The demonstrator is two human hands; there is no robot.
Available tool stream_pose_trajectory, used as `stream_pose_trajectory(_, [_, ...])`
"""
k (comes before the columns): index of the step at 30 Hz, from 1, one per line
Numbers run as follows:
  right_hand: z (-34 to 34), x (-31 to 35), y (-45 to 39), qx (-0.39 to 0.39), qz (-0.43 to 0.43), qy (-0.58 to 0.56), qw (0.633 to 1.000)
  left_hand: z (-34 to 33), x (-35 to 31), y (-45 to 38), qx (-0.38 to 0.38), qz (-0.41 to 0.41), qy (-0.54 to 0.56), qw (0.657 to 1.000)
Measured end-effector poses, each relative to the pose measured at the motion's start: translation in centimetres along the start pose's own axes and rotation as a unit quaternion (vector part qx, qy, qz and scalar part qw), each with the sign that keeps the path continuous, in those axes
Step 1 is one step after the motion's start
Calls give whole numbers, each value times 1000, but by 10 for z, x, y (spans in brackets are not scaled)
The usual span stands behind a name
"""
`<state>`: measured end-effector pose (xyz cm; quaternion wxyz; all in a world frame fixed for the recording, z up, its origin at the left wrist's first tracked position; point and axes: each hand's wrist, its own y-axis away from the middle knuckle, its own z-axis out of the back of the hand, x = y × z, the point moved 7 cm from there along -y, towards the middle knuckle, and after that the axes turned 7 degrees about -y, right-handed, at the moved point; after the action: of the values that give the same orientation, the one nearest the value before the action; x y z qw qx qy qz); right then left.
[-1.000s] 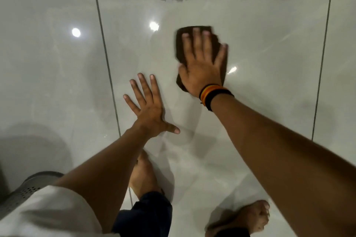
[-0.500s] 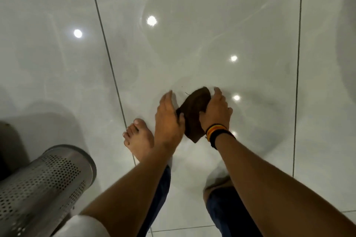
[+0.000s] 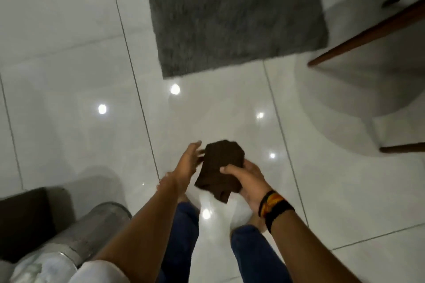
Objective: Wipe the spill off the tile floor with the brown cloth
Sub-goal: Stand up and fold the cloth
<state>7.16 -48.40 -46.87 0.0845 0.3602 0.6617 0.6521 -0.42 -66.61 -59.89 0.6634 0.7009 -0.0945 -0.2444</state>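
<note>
The brown cloth (image 3: 219, 167) is folded into a thick wad and held up in the air above the glossy white tile floor (image 3: 80, 99). My right hand (image 3: 246, 181), with a striped wristband, grips the cloth from below and the right, thumb on top. My left hand (image 3: 187, 163) is beside the cloth's left edge with fingers spread, its fingertips touching or just off the cloth. I see no wet patch on the tiles, only lamp reflections.
A grey shaggy mat (image 3: 234, 14) lies ahead. A metal perforated bin (image 3: 87, 239) stands at lower left beside a dark box (image 3: 23, 220). Brown wooden furniture legs (image 3: 368, 30) reach in at the upper right. My legs in blue trousers (image 3: 250, 257) are below the hands.
My right hand was wiping with the cloth flat on the floor. Both hands then gathered it up, and the cloth is now lifted off the tiles as the view rose.
</note>
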Motion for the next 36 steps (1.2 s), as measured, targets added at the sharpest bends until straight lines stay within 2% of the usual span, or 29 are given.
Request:
stream_pose_trajectory(2, [3, 33, 65, 7, 26, -21, 999, -38, -68, 120, 59, -33, -58, 996])
stream_pose_trajectory(5, [20, 75, 153, -48, 66, -54, 995, -55, -124, 240, 45, -111, -103, 987])
stream_pose_trajectory(7, [37, 96, 207, -87, 73, -102, 988, -67, -151, 293, 28, -155, -168, 973])
stream_pose_trajectory(10, [59, 112, 274, -124, 83, -137, 979, -104, -178, 364, 54, -207, -253, 944])
stream_pose_trajectory(15, [99, 103, 366, -211, 118, -215, 946, -179, -178, 415, 81, -260, -362, 892])
stream_pose_trajectory(18, [129, 62, 406, -277, 124, -291, 907, -231, -150, 421, 121, -285, -441, 842])
stream_pose_trajectory(23, [172, -42, 465, -389, 117, -405, 819, -306, -71, 482, 176, -333, -594, 711])
stream_pose_trajectory(29, [209, -169, 524, -464, 123, -481, 734, -374, 46, 530, 237, -361, -681, 592])
stream_pose_trajectory(32, [226, -244, 546, -490, 113, -519, 691, -405, 115, 546, 269, -356, -708, 547])
stream_pose_trajectory(36, [245, -326, 580, -519, 95, -551, 647, -437, 206, 558, 299, -336, -724, 524])
